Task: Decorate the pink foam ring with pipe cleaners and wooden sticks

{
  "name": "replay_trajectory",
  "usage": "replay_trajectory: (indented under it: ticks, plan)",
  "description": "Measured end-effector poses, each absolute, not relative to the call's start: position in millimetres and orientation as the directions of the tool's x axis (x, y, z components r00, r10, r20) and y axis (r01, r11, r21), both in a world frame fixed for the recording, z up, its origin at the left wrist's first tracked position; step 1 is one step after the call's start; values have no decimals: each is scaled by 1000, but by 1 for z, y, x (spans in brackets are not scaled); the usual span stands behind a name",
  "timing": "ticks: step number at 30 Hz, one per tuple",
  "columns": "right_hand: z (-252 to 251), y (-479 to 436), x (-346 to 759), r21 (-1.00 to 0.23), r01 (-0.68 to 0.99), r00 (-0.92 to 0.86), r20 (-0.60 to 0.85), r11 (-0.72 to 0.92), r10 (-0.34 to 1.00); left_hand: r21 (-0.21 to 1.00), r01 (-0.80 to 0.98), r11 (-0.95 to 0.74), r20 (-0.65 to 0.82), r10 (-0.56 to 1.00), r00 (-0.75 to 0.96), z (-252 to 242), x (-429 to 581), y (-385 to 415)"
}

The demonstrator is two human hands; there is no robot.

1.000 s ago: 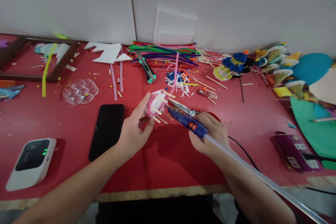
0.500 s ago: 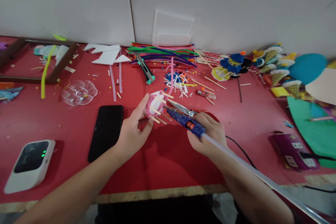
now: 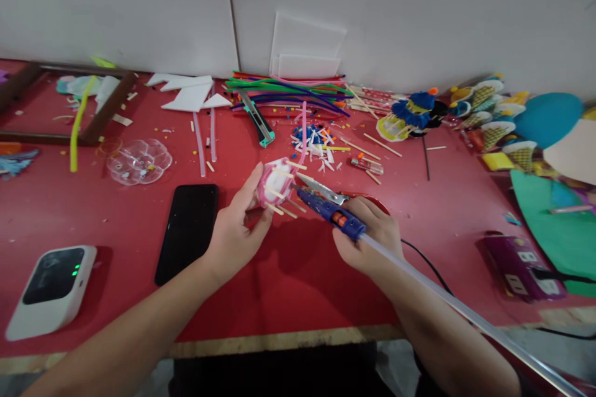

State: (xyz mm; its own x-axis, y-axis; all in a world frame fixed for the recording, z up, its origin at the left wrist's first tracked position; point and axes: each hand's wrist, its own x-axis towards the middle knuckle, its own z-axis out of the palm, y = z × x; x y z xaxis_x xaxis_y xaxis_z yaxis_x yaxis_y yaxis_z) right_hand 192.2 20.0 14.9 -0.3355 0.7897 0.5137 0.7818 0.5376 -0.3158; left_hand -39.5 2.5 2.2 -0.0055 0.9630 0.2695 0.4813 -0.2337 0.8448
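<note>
Between the thumb and fingers of my left hand point(image 3: 237, 226) is a small white craft piece point(image 3: 278, 182) edged in pink pipe cleaner. Several short wooden sticks stand out from it, and a pink pipe cleaner end point(image 3: 304, 130) rises from its far side. My right hand point(image 3: 370, 236) is wrapped round a blue glue gun point(image 3: 330, 209) with a long clear glue stick point(image 3: 419, 276) in its back end. The gun's nozzle points at the craft piece, close to its right side; whether they touch I cannot tell. Scissors point(image 3: 323, 189) lie just behind the gun, partly hidden.
Behind my hands lie a box cutter point(image 3: 256, 118), a bundle of pipe cleaners point(image 3: 288, 90), scattered bits point(image 3: 321, 149) and a lighter point(image 3: 367, 165). A phone point(image 3: 187, 232) and a white device point(image 3: 51, 291) are at left. A purple power socket box point(image 3: 521, 267) sits at right.
The hands, craft piece and glue gun keep nearly the same places. The craft piece looks turned very slightly, and the whole view has shifted a little.
</note>
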Motion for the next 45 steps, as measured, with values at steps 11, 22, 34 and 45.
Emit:
replay_trajectory:
  ticks: [11,22,34,45]
  plan:
    - [14,20,192,-330,783,-323,508,527,799,865,442,-238,258,966,15,-1,-40,3]
    - [13,19,190,-352,776,-315,504,524,805,839,482,-251,276,961,20,4,-42,4]
    - [14,20,191,-368,776,-303,495,512,814,873,415,-257,264,964,42,1,-40,4]
    - [14,20,192,-367,782,-291,500,504,816,853,455,-254,270,962,32,-1,-42,4]
